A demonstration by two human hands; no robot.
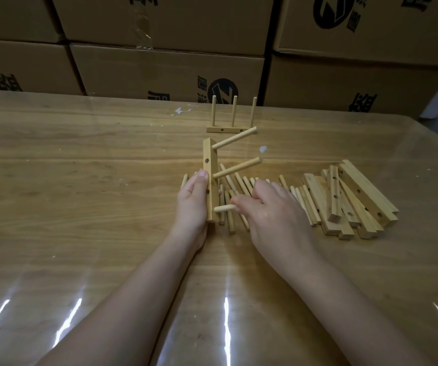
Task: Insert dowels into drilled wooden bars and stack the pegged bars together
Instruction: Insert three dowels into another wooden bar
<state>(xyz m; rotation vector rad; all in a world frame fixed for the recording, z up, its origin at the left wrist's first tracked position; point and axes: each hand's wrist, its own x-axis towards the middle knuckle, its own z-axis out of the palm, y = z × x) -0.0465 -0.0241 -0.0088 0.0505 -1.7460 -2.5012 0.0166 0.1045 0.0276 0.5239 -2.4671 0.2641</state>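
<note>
Now the left hand (192, 204) steadies a drilled bar (210, 165) while the right hand (268, 207) pinches a dowel (224, 208) against it.

The left hand grips the bar from its left side, thumb lying up along the drilled face, fingers hidden behind the wood. The right hand is palm down with curled fingers. The dowel it pinches meets the bar just beside the left palm, but how far it is seated cannot be told. 2 fitted dowels (235, 138) jut from the bar beyond the right hand. Loose dowels (241, 183) lie under that hand, partly hidden, and a heap of bars (355, 202) lies to its right. Beyond both hands a pegged bar (232, 129) stands on the counter (80, 180) with 3 upright dowels. Cartons (167, 72) behind bear a round black logo and black characters, cut off and unreadable.
</note>
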